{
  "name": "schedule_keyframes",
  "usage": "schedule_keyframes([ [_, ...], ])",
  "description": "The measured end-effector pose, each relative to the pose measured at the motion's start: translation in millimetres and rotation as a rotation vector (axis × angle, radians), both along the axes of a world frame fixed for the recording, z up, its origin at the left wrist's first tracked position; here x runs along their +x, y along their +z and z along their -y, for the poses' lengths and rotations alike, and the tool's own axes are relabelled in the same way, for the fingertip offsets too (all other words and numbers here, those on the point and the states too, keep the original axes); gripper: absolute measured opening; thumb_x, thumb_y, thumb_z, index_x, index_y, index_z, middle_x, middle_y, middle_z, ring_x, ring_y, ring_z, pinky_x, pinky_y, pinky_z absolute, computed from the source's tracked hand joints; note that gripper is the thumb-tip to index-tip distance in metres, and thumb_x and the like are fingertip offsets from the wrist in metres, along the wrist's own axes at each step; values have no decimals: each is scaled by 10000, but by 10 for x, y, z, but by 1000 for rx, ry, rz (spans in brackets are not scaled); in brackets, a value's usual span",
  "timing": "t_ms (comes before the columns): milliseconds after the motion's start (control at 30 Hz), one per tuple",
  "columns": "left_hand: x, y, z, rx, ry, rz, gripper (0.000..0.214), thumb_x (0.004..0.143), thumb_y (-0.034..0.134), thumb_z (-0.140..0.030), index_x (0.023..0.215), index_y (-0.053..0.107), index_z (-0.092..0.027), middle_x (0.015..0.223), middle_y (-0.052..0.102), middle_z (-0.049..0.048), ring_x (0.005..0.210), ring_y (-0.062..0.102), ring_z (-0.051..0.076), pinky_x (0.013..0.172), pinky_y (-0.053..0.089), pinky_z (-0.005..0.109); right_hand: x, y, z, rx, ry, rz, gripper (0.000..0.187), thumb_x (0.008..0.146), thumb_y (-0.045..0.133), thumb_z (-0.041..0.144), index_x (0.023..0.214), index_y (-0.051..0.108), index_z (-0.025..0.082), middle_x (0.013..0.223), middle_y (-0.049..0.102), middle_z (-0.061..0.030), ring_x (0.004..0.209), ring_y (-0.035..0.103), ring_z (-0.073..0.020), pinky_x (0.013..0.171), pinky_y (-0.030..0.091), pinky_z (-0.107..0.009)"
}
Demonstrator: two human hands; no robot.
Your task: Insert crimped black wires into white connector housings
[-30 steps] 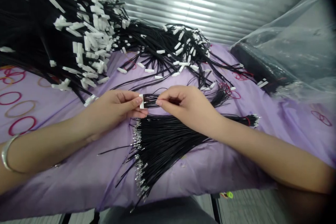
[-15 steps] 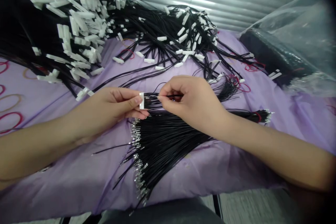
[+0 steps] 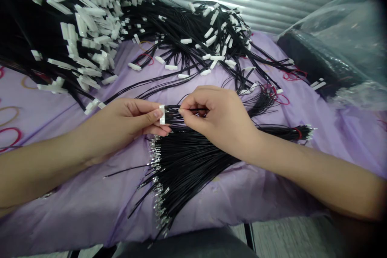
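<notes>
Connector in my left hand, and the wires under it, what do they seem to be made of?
Connector: white, matte, sharp-edged block, probably moulded plastic. Wires: thin, black, slightly glossy and limp, likely plastic-sheathed; their silvery glinting tips look like metal terminals.

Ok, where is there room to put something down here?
Bare purple cloth lies at the near left beside the bundle of black metal-tipped wires, and at the right before the clear plastic bag. The far heap of black wires with white plastic connectors is crowded.
</notes>
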State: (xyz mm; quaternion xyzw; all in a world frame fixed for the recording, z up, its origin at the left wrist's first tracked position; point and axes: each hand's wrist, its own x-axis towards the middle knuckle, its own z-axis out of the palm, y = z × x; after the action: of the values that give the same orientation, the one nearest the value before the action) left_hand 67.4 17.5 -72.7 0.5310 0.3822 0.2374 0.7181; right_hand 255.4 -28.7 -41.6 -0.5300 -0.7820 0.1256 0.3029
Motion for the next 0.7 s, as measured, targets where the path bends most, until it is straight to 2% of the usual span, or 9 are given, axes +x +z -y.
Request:
schedule_keyframes([
  [300, 33, 74, 19, -83, 32, 28, 159, 801, 662, -156, 664, 737, -187, 653, 688, 2, 597, 634, 70, 598, 517, 80, 1, -28, -4, 27, -4, -21, 95, 787, 573, 107, 707, 623, 114, 687, 591, 10, 630, 482, -67, 604, 358, -204],
  [500, 3, 23, 5, -51, -3, 41, 104, 794, 687, -227, 731, 748, -172, 717, 709, 28, 662, 660, 92, 662, 538, 108, -3, -77, 11, 95, 9, -5, 92, 798, 579, 114, 722, 631, 115, 702, 585, 9, 633, 476, -65, 597, 357, -196],
  [700, -2, 27, -12, -63, -3, 72, 66, 751, 727, -225, 703, 756, -190, 682, 700, 14, 602, 637, 74, 607, 523, 82, -1, -104, -10, 138, 13, -1, 89, 791, 583, 110, 711, 622, 102, 698, 580, 4, 647, 490, -66, 605, 368, -185],
])
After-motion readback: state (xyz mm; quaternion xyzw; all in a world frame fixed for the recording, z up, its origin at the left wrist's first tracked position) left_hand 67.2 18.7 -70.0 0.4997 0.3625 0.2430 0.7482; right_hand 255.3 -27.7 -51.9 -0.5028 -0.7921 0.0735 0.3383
